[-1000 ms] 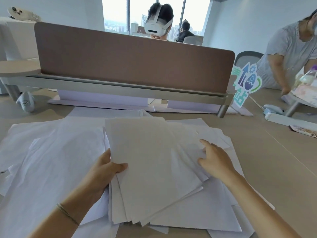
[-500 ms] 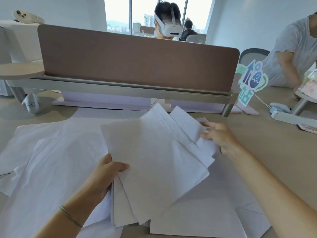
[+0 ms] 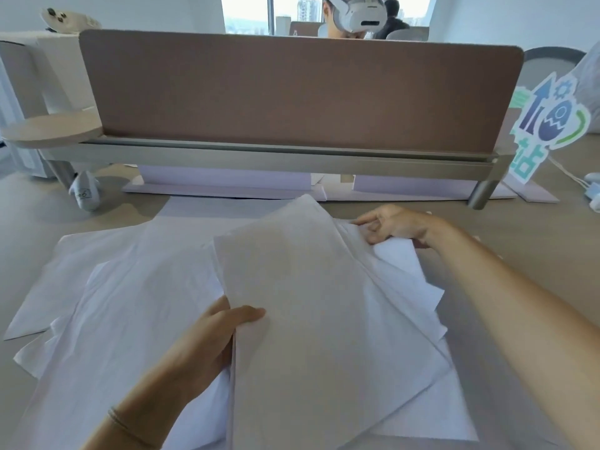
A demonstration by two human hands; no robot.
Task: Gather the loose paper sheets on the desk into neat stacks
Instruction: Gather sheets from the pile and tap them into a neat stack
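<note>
A fanned bundle of white paper sheets [image 3: 311, 319] lies tilted in front of me on the beige desk [image 3: 526, 235]. My left hand [image 3: 211, 342] grips its left edge, thumb on top. My right hand [image 3: 396, 224] pinches the far right corners of the sheets at the bundle's upper edge. More loose sheets [image 3: 123, 287] spread flat over the desk to the left and under the bundle.
A brown divider panel [image 3: 292, 92] on a metal rail crosses the desk behind the papers. A colourful standing sign [image 3: 548, 125] and white cable devices [image 3: 592, 191] sit at the right. A small white object [image 3: 85, 193] rests at the left. A person wearing a headset [image 3: 354, 14] sits beyond the panel.
My right hand went from the bundle's right side up to its far corners, pulling the sheets closer together. My left hand kept its grip. The view moved closer to the panel.
</note>
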